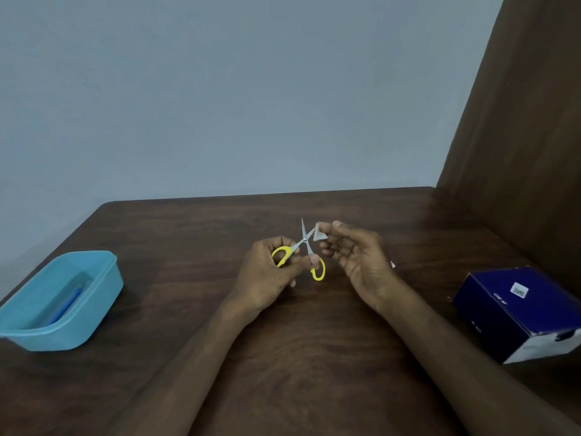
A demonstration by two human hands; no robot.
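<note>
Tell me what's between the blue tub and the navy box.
In the head view: the left hand gripping yellow scissors and the right hand pinching a white scrap.

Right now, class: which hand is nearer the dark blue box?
Right. The right hand, pinching a paper scrap, lies left of the box; the left hand, gripping scissors, is farther left.

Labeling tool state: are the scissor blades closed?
No, the scissors in the left hand have their blades spread apart, and the right hand pinches a small white scrap at one tip.
</note>
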